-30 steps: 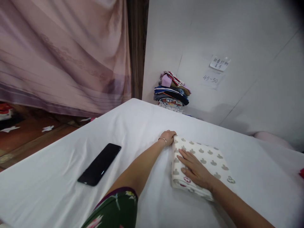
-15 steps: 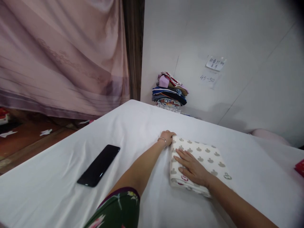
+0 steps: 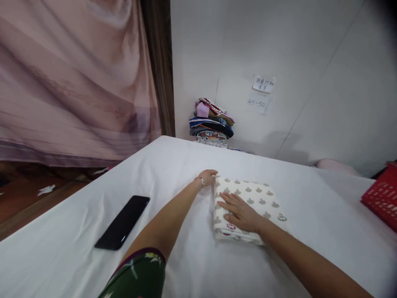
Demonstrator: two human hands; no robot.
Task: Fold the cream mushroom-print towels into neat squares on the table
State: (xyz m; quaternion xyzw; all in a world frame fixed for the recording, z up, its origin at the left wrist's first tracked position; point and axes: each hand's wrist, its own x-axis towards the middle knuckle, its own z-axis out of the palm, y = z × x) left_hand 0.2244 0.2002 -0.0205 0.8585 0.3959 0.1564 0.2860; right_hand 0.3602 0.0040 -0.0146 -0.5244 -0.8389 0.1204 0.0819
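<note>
A folded white cloth (image 3: 262,192) printed with grey shapes lies on the white-covered table. My right hand (image 3: 243,212) rests flat on its top near the left side, fingers spread. By the cloth's far left corner is my left hand (image 3: 208,177), wearing a bracelet, its fingers stretched out along the edge; the undersides of those fingers are hidden. A small red mark (image 3: 230,226) shows on the cloth beside my right hand, and a green-outlined one (image 3: 282,217) lies toward its right side.
A black phone (image 3: 123,223) lies to the left on the white sheet (image 3: 182,157). Folded clothes (image 3: 211,122) are stacked against the wall past the far edge. At the right stands a red slotted basket (image 3: 383,198). A pink curtain (image 3: 71,82) hangs at the left.
The view has turned a little to the right, bringing more of the red basket in. My left fingers have straightened at the cloth's corner. The right hand stays flat on the cloth.
</note>
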